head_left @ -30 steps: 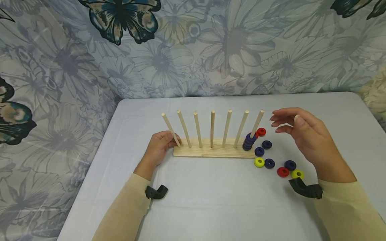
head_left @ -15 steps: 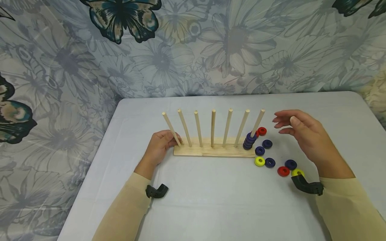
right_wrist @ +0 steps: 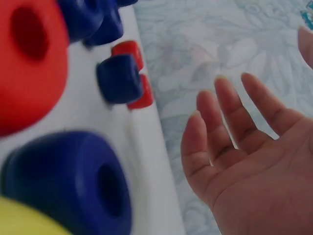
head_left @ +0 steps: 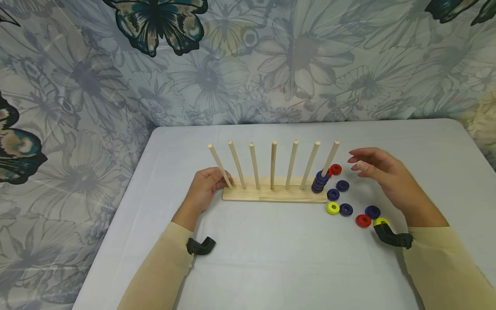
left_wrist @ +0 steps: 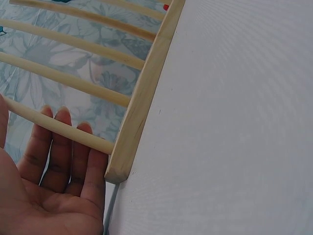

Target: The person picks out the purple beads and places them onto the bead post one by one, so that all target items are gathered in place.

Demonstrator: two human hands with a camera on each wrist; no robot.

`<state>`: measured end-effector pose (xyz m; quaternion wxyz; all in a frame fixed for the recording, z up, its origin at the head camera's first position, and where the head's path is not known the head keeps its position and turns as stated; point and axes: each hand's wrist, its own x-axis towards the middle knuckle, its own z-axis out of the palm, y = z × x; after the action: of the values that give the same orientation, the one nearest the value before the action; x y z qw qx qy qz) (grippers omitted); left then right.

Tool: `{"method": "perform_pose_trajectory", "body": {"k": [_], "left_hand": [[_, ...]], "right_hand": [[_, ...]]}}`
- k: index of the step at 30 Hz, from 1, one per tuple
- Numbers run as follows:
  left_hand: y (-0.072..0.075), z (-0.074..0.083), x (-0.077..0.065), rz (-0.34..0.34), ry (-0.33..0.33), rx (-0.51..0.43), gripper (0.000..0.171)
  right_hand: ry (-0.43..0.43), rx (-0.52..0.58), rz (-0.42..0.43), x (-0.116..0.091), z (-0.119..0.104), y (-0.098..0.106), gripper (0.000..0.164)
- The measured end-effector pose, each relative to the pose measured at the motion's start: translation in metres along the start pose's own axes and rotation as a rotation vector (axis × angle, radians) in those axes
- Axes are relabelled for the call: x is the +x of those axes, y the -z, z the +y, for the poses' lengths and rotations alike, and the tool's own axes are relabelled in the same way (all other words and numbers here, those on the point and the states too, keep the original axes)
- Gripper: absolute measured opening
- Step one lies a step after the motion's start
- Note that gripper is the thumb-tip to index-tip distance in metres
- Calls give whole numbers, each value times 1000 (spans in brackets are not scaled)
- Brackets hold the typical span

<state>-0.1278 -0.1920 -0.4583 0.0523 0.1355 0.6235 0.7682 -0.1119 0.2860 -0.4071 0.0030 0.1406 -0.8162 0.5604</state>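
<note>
A wooden peg rack [head_left: 271, 196] with several upright pegs stands in the middle of the table. My left hand [head_left: 207, 189] holds its left end, with thumb and fingers on either side of the last peg [left_wrist: 63, 128]. On the rightmost peg [head_left: 331, 157] sits a stack of dark blue rings [head_left: 320, 182]. Loose rings lie just right of the rack, among them a yellow ring [head_left: 333, 208], a red ring [head_left: 363, 221] and a blue ring [head_left: 342, 185]. My right hand [head_left: 387, 181] hovers beyond them, fingers relaxed and holding nothing.
The rack stands on a white-covered table [head_left: 271, 258]. Behind the table hangs a floral and butterfly-patterned cloth [head_left: 248, 64]. A second yellow ring [head_left: 381, 221] is partly hidden by the black wrist mount [head_left: 393, 237] on my right sleeve.
My right hand has lowered a little toward the table, its fingers and thumb drawing slightly closer together. The left hand, rack and rings have stayed in place.
</note>
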Motion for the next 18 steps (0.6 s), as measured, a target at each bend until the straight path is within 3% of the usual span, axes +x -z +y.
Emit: {"method": "perform_pose_trajectory", "body": {"k": [14, 18], "left_hand": [[3, -2, 0, -24, -18, -30, 47], [3, -3, 1, -23, -17, -22, 48]], "right_hand": [[-233, -188, -109, 3, 27, -8, 55], [-256, -211, -129, 3, 29, -10, 55]]}}
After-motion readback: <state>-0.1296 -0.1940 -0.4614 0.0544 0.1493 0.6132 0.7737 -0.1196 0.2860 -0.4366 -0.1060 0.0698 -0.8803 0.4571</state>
